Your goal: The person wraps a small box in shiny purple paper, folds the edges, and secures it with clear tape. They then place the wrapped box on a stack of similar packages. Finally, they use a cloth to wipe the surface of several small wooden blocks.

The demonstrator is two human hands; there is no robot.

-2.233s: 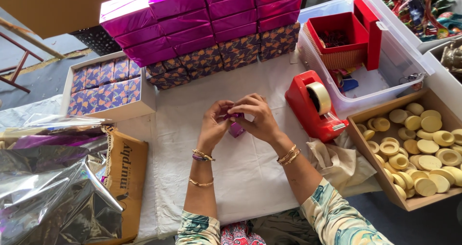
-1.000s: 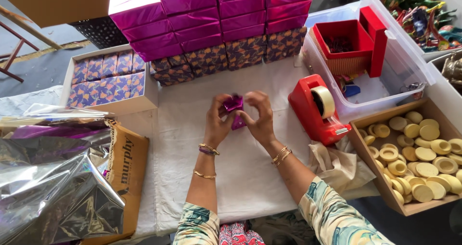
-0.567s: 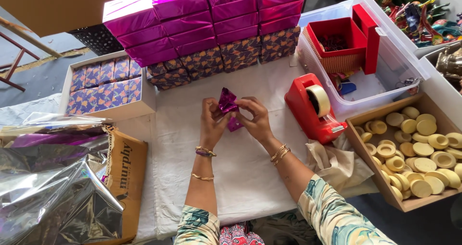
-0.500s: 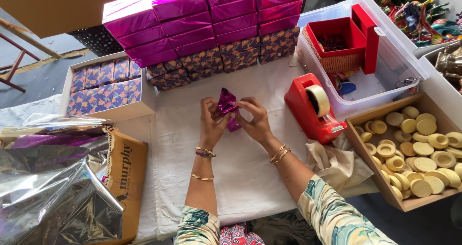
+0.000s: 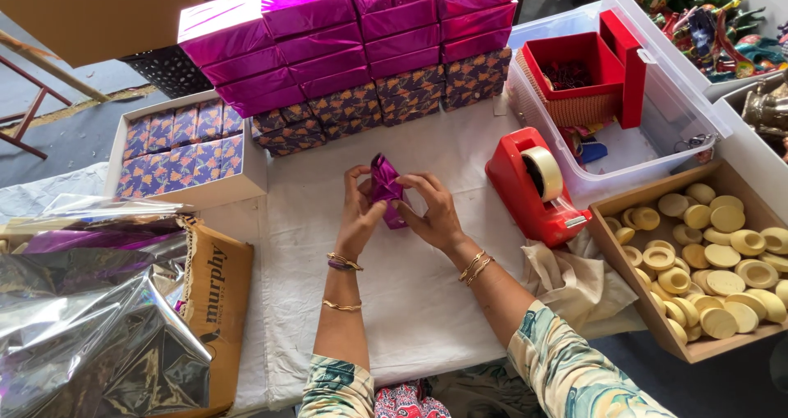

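Fingers of left hand [image 5: 359,213] and right hand [image 5: 433,211] pinch the small foil-wrapped box [image 5: 385,190] mid-bench; light, slippery, crinkly, best gripped at its folded ends.

I count: one red tape dispenser [image 5: 533,190] | one small foil parcel [image 5: 386,190] | two hands | one clear tub [image 5: 657,139]

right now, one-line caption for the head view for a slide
Both hands, left and right, fold magenta foil around a small item beside a red tape dispenser.
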